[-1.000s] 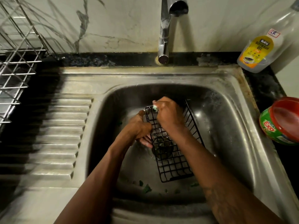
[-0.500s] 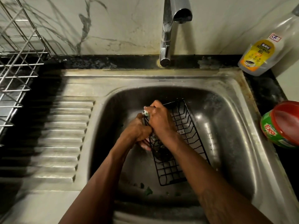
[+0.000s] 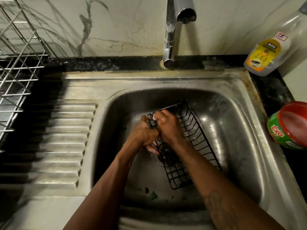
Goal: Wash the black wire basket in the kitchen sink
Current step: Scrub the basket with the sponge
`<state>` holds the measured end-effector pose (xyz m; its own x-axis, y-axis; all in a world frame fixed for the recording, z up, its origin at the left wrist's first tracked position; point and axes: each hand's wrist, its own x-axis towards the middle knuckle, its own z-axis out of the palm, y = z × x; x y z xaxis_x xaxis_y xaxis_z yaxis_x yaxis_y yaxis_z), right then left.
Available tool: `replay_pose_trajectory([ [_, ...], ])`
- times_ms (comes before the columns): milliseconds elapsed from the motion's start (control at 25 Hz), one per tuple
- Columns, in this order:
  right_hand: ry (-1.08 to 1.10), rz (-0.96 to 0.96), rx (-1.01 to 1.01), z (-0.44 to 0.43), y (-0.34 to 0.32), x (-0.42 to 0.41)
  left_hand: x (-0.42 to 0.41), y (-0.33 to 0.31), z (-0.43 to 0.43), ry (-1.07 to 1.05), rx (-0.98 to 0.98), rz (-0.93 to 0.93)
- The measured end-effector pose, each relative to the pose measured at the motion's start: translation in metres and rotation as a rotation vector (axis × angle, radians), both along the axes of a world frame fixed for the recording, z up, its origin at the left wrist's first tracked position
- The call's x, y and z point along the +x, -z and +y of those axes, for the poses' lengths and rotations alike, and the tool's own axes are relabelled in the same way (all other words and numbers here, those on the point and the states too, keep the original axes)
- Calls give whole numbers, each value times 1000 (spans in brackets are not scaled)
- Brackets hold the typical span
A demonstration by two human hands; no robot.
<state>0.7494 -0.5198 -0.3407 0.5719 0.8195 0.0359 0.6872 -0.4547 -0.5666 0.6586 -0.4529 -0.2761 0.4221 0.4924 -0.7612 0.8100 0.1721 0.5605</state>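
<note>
L hand [image 3: 144, 135] clamped on basket [image 3: 197, 143] edge, R hand [image 3: 167, 125] curled round pale scrubber [image 3: 154, 116] at far corner. I'd brace basket on sink [image 3: 235, 123] floor, go wire by wire, short strokes.

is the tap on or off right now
Off, as far as shows: no stream of water falls from the faucet spout onto the black wire basket in the sink.

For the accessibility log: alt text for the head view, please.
Two bare hands wash a black wire basket in a steel sink: the left hand grips its left edge while the right hand presses a small pale scrubber on its far corner. A faucet stands behind; a dishwash gel bottle and red-lidded tub sit to the right.
</note>
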Motion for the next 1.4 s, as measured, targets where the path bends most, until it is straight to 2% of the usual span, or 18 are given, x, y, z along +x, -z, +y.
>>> replay_pose_trajectory([
  [40,52,71,19,-2,7,1,0,-1,-1,-19,-9,-16],
  [120,304,220,58,-9,9,12,0,-2,-3,-46,-50,-43],
  [200,494,215,102,-17,12,24,1,-2,-2,-74,-93,-36],
  [280,571,210,152,-20,9,27,2,-1,-3,-61,-105,-44],
  [360,500,207,160,-13,8,17,2,-1,-5,-46,-105,-46],
  [440,265,156,193,-3,9,-1,0,1,-4,-31,-85,-50],
  [520,147,91,291,5,9,-6,-1,0,-1,-52,-78,-48],
  [600,184,30,361,1,7,2,-2,-2,-1,-64,-70,-37],
  [680,340,18,366,-9,4,15,-2,-4,-1,-72,-84,-37],
  [800,498,55,207,-19,7,26,-1,-4,-5,-70,-132,-38],
  [920,409,187,167,-11,15,19,1,-2,-5,-89,-169,-37],
  [1040,126,307,187,-4,23,-4,-1,0,-5,-70,-160,-50],
  [1120,136,358,161,-2,26,-7,-1,1,-5,-80,-157,-50],
  [1280,429,160,40,-12,19,24,2,1,-4,-116,-178,-39],
  [1400,471,100,-16,-16,18,31,3,2,-5,-76,-200,-33],
])
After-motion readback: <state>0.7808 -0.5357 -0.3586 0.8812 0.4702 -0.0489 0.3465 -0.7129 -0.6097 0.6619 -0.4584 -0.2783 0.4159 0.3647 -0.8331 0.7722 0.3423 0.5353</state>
